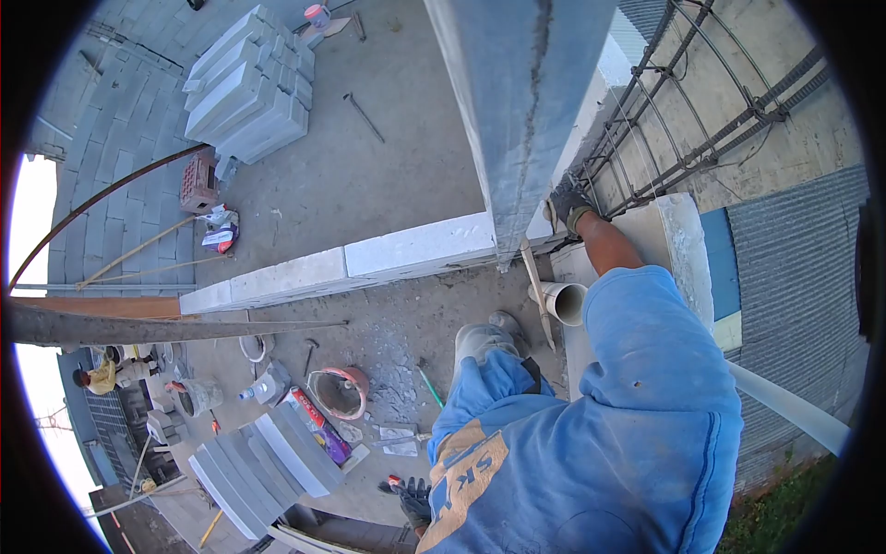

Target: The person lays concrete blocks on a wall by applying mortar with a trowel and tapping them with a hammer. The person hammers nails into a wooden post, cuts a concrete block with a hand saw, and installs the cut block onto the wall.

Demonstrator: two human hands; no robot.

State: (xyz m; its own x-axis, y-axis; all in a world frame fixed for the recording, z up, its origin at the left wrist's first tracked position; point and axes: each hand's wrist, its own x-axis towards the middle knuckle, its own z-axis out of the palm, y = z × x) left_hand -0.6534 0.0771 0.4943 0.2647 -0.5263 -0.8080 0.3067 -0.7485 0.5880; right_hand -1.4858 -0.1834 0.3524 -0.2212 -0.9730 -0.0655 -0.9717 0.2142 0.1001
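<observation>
Near the top right, my right hand (570, 205), in a dark glove, reaches beside the rebar cage (660, 120) and the grey column (526, 92). Its fingers look curled, but what they hold is too small and hidden to name. My left hand (414, 503), also gloved, is low in the view with its fingers apart. A small red object (395, 480) shows beside its fingertips. Below the column, a thin wooden strip (537, 295) leans next to a white pipe (565, 303). A low row of white blocks (420, 246) runs up to the column.
Stacked blocks stand at the upper left (249, 88) and lower left (268, 471). An orange bucket (339, 392), a hammer (311, 355) and debris lie on the floor. A curved grey bar (166, 329) crosses the left. Another person (103, 372) is farther off.
</observation>
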